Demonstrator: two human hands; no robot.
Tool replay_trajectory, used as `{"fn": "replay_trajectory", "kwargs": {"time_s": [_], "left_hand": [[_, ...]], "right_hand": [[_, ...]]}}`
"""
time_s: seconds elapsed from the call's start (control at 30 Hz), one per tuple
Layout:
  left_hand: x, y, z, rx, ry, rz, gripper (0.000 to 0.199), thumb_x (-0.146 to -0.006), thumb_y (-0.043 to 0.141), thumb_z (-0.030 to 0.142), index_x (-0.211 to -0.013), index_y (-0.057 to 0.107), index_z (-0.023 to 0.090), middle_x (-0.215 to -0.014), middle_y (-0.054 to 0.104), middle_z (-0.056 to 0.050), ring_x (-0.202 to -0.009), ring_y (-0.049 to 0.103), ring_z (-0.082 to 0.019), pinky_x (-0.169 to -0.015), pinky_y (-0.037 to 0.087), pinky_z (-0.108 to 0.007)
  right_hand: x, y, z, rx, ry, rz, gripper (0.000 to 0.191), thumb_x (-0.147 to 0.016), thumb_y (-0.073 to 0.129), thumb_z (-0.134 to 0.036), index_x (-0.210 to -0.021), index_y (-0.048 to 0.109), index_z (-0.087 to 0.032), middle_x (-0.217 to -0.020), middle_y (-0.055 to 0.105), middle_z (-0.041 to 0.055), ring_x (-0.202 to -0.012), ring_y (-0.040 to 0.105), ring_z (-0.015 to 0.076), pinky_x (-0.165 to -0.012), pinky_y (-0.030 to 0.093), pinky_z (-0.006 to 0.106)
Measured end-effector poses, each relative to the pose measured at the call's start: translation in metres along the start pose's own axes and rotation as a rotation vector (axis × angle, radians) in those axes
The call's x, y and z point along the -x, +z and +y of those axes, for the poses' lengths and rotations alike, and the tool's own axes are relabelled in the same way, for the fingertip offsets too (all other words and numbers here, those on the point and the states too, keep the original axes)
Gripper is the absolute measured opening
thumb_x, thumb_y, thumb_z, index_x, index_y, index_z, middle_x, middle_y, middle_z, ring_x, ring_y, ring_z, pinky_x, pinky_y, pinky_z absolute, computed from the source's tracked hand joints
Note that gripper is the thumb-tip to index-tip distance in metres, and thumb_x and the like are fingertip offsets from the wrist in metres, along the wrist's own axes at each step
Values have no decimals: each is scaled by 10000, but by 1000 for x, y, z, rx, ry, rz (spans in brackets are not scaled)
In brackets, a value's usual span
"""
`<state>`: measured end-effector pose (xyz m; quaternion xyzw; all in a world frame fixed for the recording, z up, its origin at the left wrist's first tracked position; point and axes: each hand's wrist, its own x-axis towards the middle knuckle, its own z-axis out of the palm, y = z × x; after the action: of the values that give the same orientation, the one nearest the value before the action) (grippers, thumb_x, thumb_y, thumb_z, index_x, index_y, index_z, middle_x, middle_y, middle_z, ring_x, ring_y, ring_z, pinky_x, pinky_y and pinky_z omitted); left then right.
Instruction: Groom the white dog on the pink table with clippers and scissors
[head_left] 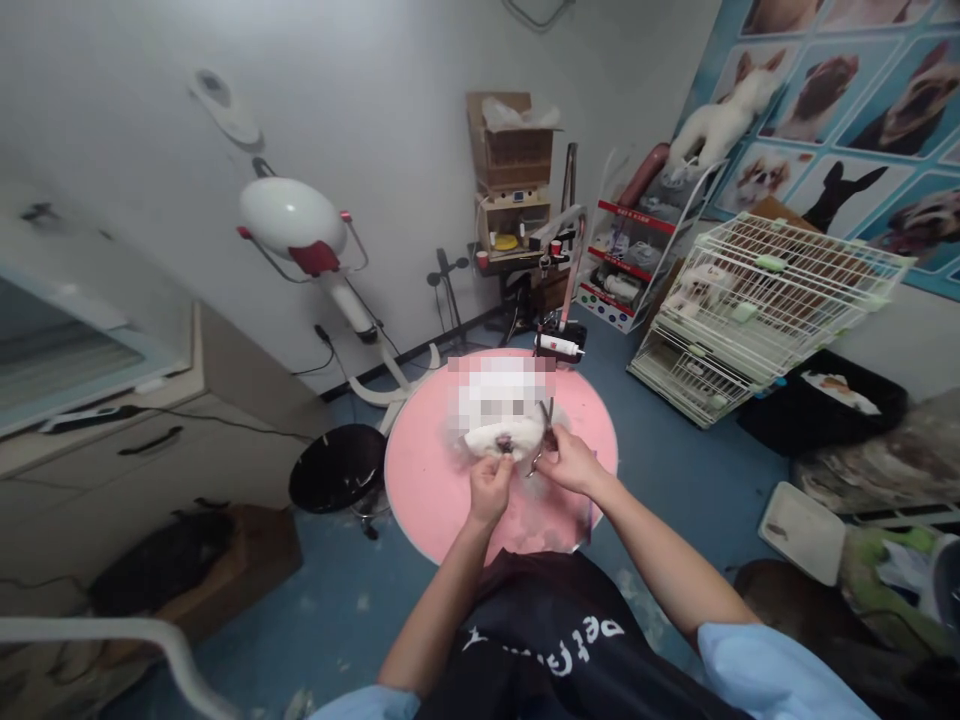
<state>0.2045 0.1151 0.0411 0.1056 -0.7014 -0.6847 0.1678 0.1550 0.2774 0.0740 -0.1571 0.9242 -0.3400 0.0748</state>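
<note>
A fluffy white dog (501, 410), partly blurred out, is on a round pink table (420, 480) with its face toward me. My left hand (490, 487) is closed at the dog's chin, just under its dark nose, with the fingertips pinched together; whatever they grip is too small to make out. Beside the dog's cheek, at the right, my right hand (571, 462) is closed around metal scissors (535, 463). Loose pale fur lies on the table below the dog.
A grooming arm (574, 270) with a tool holder and white bottle (559, 346) stands at the table's back edge. A black stool (337, 468) is at the left, near a white dryer (292, 215). Wire cages (757, 290) stand at the right.
</note>
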Motion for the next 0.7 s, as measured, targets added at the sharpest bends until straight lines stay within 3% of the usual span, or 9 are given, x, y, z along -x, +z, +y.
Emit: {"fn": "replay_trajectory", "kwargs": {"time_s": [0.23,0.4,0.53,0.63,0.7], "left_hand": [[2,5,5,2,-3,7,487,-698,603,501,-458,301,204,-457,272,47,-447,271,-70,-439,227,-226],[3,8,12,9,13,-6,502,-700,598,503,-447,285,203,-458,259,47,-453,265,-69,-455,237,-232],[5,10,13,25,21,-13,523,-689,620,508,-441,275,203,-456,250,51,-455,251,-68,-466,251,-239],[7,10,10,22,-6,13,544,-674,637,547,-440,284,205,-453,250,50,-450,264,-73,-456,232,-242],[8,10,7,12,-6,21,552,-681,636,560,-437,292,203,-452,256,47,-451,274,-76,-456,230,-243]], "right_hand": [[1,-14,-2,-130,-4,-77,206,-675,571,-155,-865,498,-186,-771,590,-1,-687,546,148,-616,387,246],[-2,-46,-8,56,-87,-128,177,-692,553,-138,-861,520,-176,-789,605,27,-718,545,160,-633,370,247],[-16,-72,-11,161,-177,-230,263,-659,620,-178,-913,552,-176,-817,616,21,-699,537,155,-604,346,232],[-27,-82,-9,158,-219,-272,235,-656,573,-113,-884,560,-170,-773,612,7,-689,536,144,-603,343,225],[-33,-86,-8,124,-233,-315,224,-658,613,-156,-877,567,-174,-758,606,-7,-676,527,139,-599,350,224]]}}
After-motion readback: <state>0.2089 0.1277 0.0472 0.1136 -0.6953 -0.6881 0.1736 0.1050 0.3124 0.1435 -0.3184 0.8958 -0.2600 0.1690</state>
